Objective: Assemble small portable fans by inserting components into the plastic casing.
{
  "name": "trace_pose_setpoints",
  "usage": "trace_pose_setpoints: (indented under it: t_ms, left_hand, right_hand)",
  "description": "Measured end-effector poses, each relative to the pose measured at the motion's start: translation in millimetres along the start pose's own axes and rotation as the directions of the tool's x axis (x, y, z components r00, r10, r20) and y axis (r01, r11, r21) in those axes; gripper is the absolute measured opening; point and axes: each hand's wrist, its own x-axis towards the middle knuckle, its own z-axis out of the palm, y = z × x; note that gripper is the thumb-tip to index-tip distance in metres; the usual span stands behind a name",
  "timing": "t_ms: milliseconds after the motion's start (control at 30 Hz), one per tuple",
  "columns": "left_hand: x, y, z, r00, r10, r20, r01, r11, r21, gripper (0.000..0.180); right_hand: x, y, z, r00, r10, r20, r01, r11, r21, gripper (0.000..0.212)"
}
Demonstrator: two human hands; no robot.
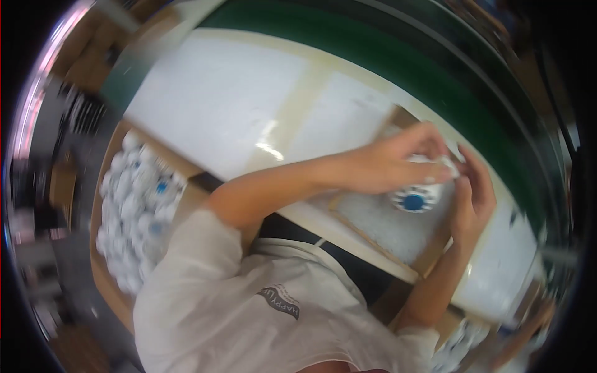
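Head view, tilted and blurred: the white worktop [211, 99] runs from 10 o'clock toward 4 o'clock, edged by a dark green band [398, 56], with bare surface open toward 11 o'clock. Both hands meet over a shallow cardboard tray [385, 230] at 3 o'clock. The left hand [392, 163] curls its fingers over a small white round piece with a blue centre [415, 198], gripping its top; the right hand [474, 193] pinches its upper right edge. A box of similar white pieces [134, 205] sits at 9 o'clock.
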Motion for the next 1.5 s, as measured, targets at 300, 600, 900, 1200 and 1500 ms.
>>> trace_pose_setpoints:
  t_ms: [300,600,900,1200,1500]
  left_hand:
    - [-57.2,77.6,-45.3,0.933,0.258,-0.252,-0.051,0.786,0.616,0.051]
    - [-333.2,107.5,-156.6,0.516,0.692,-0.504,0.746,-0.075,0.661,0.033]
    - [-441.1,52.4,-130.8,0.233,0.606,-0.761,0.971,-0.104,0.215,0.042]
    - [-443.4,34.2,-88.6,0.454,0.326,-0.829,0.869,0.043,0.492,0.046]
    - [-420.1,31.8,-115.8,0.365,0.534,-0.763,0.853,0.138,0.504,0.053]
  right_hand:
    - [-7.9,10.8,6.3,0.848,0.157,0.507,0.146,0.849,-0.508,0.034]
    - [-1.0,8.0,9.3,0.853,0.139,0.504,0.171,0.837,-0.52,0.031]
    - [-1.3,12.3,9.7,0.85,0.207,0.485,0.095,0.844,-0.528,0.029]
    - [0.4,12.6,9.4,0.851,0.222,0.475,0.08,0.841,-0.535,0.029]
    - [-0.5,12.9,5.4,0.851,0.208,0.483,0.092,0.845,-0.527,0.03]
